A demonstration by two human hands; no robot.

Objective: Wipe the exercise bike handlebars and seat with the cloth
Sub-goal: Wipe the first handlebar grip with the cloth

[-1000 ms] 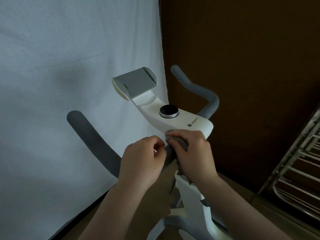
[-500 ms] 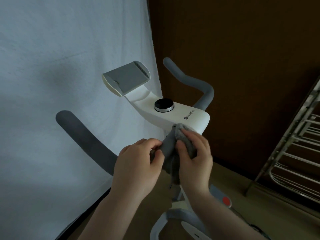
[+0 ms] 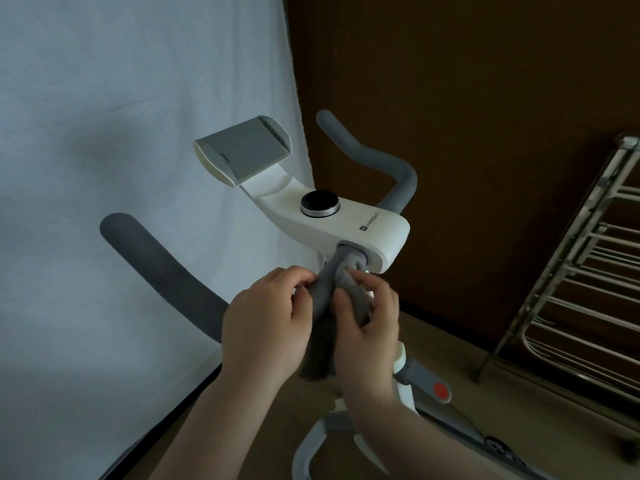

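1. Since half a second ago, both hands have slid a little down the grey handlebar (image 3: 323, 292), away from the white console (image 3: 367, 233), so the collar where the bar enters the console now shows.
2. Landmark: the white console with its round black knob (image 3: 319, 203).
3. Just below the console, the right hand (image 3: 369, 327) grips a grey cloth (image 3: 353, 299) with thumb and fingers curled round it, pressing it against the right side of the bar.
4. A loose tail of the cloth hangs down between the two wrists, below the console.
5. The left hand (image 3: 266, 327) is closed too, fingers curled at the left side of the same bar; whether it pinches the cloth or only the bar cannot be told.
6. Left of the console, the bar sweeps out and up to a rounded end; right of it, the other grip curves up behind.
7. Above and left of the console sits a grey tablet holder (image 3: 242, 150).
8. Below the console a red button (image 3: 440, 390) shows on the frame.
9. Far right of the console stands a metal rack (image 3: 581, 289); behind and left hangs a white sheet (image 3: 104, 133).
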